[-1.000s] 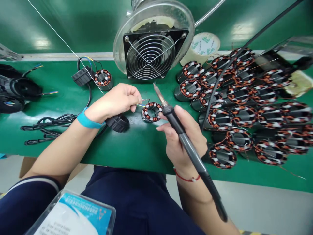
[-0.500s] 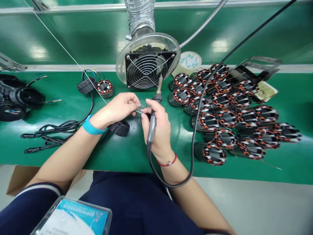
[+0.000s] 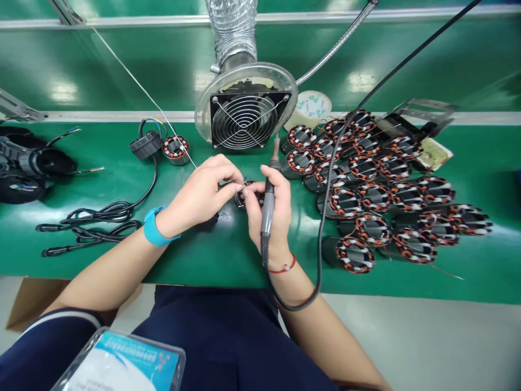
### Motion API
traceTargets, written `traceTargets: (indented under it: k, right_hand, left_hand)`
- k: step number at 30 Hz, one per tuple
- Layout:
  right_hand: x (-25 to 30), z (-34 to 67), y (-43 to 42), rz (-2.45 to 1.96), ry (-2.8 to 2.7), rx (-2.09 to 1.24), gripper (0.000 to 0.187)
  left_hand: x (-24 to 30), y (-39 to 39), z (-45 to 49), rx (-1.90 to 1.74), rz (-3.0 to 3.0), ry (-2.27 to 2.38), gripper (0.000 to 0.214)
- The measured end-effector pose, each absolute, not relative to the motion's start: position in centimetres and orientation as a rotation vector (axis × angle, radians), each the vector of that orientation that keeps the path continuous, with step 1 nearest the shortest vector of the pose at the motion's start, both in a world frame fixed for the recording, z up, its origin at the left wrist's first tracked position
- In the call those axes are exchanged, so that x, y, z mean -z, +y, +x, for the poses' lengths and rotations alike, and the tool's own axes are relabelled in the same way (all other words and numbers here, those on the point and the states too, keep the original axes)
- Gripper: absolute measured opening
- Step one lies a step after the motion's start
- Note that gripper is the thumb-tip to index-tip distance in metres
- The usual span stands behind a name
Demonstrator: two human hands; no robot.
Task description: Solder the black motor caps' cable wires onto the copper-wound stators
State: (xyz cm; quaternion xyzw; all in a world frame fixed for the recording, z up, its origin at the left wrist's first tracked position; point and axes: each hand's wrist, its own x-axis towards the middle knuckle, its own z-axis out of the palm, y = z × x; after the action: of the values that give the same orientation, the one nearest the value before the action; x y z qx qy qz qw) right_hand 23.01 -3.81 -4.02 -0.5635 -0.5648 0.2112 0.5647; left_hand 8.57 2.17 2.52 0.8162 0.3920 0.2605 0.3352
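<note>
My left hand (image 3: 214,190) is closed in a pinch, its thumb and finger meeting on a thin wire end barely visible between them. A thin pale strand (image 3: 142,87) runs from the upper left down to this hand. My right hand (image 3: 277,217) grips a soldering iron (image 3: 268,209), its tip pointing up and away toward the fan. The right thumb and forefinger also reach the left fingertips. Just beneath the fingertips is a copper-wound stator (image 3: 240,200), mostly covered by the hands. A dark part (image 3: 208,222) lies in shadow under my left hand.
A fume fan (image 3: 243,122) stands behind my hands. Several wound stators (image 3: 356,255) crowd the right side. The iron's black cable (image 3: 325,217) loops past my right forearm. At left are coiled black cables (image 3: 101,214), a black cap (image 3: 145,144), another stator (image 3: 176,149) and black housings (image 3: 32,163).
Both hands have shifted slightly to the right, and their fingertips now meet. The iron has moved right with my right hand. A stator now shows beneath the fingers.
</note>
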Motion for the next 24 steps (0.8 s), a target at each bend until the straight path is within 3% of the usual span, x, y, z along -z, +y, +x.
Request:
traceTargets:
  k: [10, 24]
  right_hand:
    - [3.1, 23.0, -3.6, -1.206, -1.316, -0.488, 0.041]
    - [3.8, 23.7, -2.9, -1.368, -1.51, -0.578, 0.049]
  left_hand:
    - [-2.8, 1.9, 8.6, -0.516, 2.371, 1.008, 0.015]
    - [-1.3, 3.7, 7.2, -0.447, 2.182, 1.189, 0.011]
